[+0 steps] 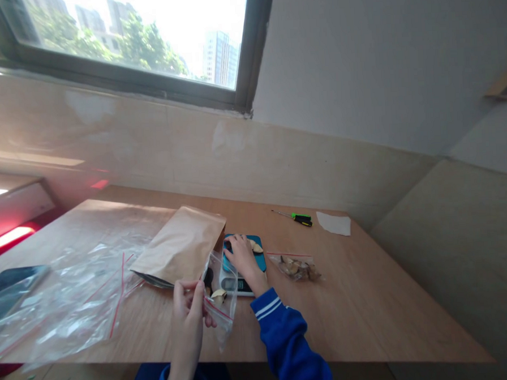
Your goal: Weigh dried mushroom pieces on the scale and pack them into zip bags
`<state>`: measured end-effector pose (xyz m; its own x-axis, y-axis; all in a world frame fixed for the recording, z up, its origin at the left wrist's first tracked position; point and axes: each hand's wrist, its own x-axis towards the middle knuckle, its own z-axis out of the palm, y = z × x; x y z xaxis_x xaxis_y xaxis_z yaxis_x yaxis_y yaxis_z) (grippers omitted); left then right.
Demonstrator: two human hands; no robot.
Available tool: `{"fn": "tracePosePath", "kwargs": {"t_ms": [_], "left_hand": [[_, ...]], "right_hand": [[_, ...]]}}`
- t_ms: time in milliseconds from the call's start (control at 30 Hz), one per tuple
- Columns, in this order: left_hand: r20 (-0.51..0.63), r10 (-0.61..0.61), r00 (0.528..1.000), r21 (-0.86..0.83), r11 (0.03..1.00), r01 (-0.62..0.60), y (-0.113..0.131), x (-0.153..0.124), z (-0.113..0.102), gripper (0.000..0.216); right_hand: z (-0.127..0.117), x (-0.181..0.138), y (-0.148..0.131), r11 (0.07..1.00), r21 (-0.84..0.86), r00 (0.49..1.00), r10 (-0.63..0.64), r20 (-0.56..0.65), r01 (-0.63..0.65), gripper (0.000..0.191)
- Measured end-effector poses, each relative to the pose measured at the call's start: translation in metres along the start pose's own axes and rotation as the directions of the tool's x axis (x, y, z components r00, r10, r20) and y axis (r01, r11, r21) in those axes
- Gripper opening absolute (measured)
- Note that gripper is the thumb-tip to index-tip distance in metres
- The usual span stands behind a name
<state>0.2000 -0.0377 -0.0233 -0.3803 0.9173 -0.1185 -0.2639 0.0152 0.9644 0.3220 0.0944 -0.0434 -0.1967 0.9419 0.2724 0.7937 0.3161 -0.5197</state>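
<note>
The zip bag (pixel 226 305) hangs from the left hand (pixel 190 306), its film in view overlapping the near left corner of the blue scale (pixel 261 263); the left thumb and fingers pinch it near its red strip. The right hand (pixel 243 257) reaches over the scale's platform, fingers bent down among the dried pieces (pixel 257 247) there; whether they grip one, I cannot tell. Work looks partly done: the bag to the right of the right hand, the filled bag (pixel 299 268), holds a brown clump, while the held one shows one pale piece and a dark one that may be inside or behind it, and pieces on the scale remain unbagged. By count: one scale, one held bag, one filled bag; the pieces overlap too much to number. Just beyond the left hand lies one brown paper pouch (pixel 183 242); farther left of that hand spreads a heap of clear bags (pixel 93 295), several but uncountable, partly covering one dark flat object (pixel 22 277). Beyond the right hand, to its right, are a green-handled screwdriver (pixel 295 216), perhaps with a second tool, and one white sheet (pixel 334 224), all on one wooden table (pixel 370 308).
</note>
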Motion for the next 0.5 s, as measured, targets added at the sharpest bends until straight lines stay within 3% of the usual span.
{"fn": "tracePosePath", "kwargs": {"t_ms": [233, 333, 400, 500], "left_hand": [[-0.027, -0.021, 0.999, -0.019, 1.000, 0.020, 0.001, 0.002, -0.001, 0.048], [-0.009, -0.022, 1.000, -0.008, 1.000, 0.022, -0.001, 0.003, -0.003, 0.048], [-0.008, -0.021, 1.000, 0.004, 1.000, 0.021, -0.003, 0.004, -0.004, 0.047], [-0.016, -0.014, 1.000, 0.006, 1.000, 0.014, -0.005, 0.006, -0.005, 0.046]], "right_hand": [[-0.030, -0.011, -0.008, 0.999, 0.022, 0.997, 0.034, -0.062, -0.033, 0.021], [-0.055, -0.021, -0.021, 0.981, 0.191, 0.996, 0.037, -0.084, -0.020, 0.021], [-0.072, -0.029, -0.026, 0.933, 0.356, 0.999, -0.030, -0.046, 0.044, 0.025], [-0.083, -0.035, -0.013, 0.892, 0.434, 0.992, -0.121, -0.035, 0.124, 0.030]]}}
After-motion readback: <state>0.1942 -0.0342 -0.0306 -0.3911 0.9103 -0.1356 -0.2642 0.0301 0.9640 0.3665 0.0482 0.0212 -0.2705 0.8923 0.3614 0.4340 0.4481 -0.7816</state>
